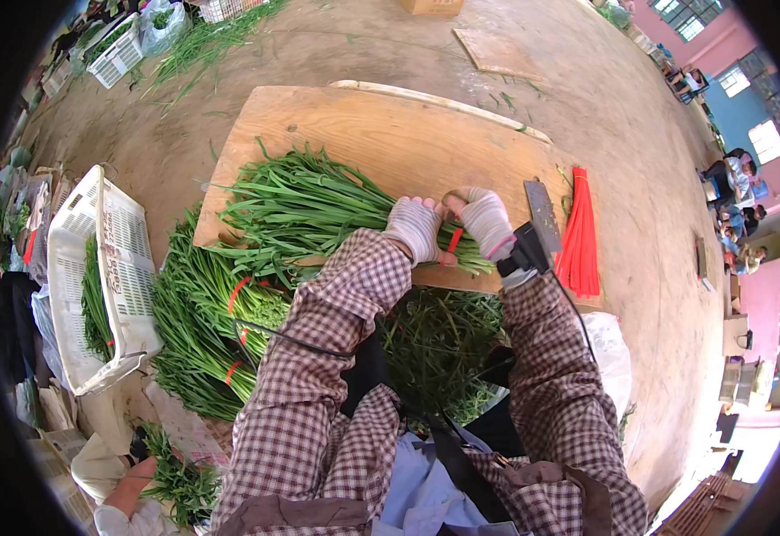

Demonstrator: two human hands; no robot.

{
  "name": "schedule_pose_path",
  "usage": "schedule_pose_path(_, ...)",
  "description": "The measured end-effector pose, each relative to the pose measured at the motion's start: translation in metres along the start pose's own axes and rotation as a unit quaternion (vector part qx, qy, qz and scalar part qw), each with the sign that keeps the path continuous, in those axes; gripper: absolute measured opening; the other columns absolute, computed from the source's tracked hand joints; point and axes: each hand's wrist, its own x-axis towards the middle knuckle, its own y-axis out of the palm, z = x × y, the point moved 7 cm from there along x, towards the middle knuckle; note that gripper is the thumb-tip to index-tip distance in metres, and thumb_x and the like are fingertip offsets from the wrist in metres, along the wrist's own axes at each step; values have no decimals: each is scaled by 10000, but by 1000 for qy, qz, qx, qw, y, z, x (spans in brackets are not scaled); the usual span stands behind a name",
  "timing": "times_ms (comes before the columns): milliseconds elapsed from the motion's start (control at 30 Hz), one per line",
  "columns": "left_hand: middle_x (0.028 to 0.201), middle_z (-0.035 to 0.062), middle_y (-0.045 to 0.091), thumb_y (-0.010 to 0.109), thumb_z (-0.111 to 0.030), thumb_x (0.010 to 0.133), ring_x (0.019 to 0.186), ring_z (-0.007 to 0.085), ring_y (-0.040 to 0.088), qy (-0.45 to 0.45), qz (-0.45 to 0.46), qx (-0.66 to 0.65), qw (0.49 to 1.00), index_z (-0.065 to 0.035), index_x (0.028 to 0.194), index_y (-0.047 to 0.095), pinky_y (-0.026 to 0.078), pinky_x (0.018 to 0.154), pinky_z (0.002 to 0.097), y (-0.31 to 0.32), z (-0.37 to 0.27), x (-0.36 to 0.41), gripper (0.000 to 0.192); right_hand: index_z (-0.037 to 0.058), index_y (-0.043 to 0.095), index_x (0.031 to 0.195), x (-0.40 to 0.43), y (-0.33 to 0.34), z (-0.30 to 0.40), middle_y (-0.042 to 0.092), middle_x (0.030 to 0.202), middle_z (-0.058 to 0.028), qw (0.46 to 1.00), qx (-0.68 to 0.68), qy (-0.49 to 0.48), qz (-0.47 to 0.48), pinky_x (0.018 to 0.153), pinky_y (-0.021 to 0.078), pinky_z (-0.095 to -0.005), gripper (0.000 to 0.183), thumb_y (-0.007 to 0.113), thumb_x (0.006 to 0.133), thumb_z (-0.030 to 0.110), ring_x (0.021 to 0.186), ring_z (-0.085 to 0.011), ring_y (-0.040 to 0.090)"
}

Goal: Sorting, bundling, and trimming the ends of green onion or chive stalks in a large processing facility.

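Observation:
A bunch of long green leaves, probably garlic chives (316,201), lies across a wooden board (376,120), its cut stems pointing right. My left hand (416,228), in a striped knit glove with bare fingertips, grips the bunch near its stem end. A red tie strip (455,240) crosses the stems just right of that hand. My right hand (480,218), gloved alike, is bent over the stems with its fingertips curled in close to the left hand. Whether those fingers pinch the strip's end is hidden. Right of it lies a flat metal blade (542,211).
A bundle of red tie strips (578,234) lies at the board's right edge. Tied bunches (209,321) are piled at the left, beside a white plastic crate (71,268). Loose leaves (440,342) lie below the board. Another person's arm (132,486) shows at lower left.

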Motion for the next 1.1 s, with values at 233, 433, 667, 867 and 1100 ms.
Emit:
schedule_pose_path(233,1206,90,537,619,-740,660,1120,245,531,-36,19,-23,999,-255,1340,472,417,895,377,4,1,9,848,56,687,936,-61,-10,7,573,611,-4,978,177,-3,-105,521,405,-244,180,620,908,221,549,-94,511)
schedule_pose_path(433,1255,50,523,635,-757,623,1134,237,525,-19,-26,-42,999,-330,1353,446,408,907,381,-6,-4,-7,866,96,670,1039,-66,-55,-6,653,845,-71,966,-115,-161,-165,637,491,-300,212,627,876,224,733,-188,619)
schedule_pose_path(667,1240,39,539,646,-737,625,1105,237,535,-27,-23,-29,999,-237,1349,468,406,920,378,-5,-3,-5,898,97,698,984,-22,-23,-5,693,894,-85,966,-221,-123,-45,730,501,-313,229,629,863,278,808,-208,652)
schedule_pose_path(867,1370,47,466,657,-750,599,1309,218,373,-8,-100,5,995,-136,1364,448,281,1041,377,-2,-3,-6,1003,41,701,964,-10,-4,-7,696,795,-66,992,-90,-86,3,706,489,-279,238,615,889,251,730,-125,621)
schedule_pose_path(1100,1263,24,542,631,-769,614,1233,187,453,-7,-4,-10,1000,-173,1312,505,302,1006,384,4,-3,-4,927,64,687,1024,-25,10,-17,693,853,-128,999,-34,-23,0,702,502,-320,294,591,902,315,747,-208,652)
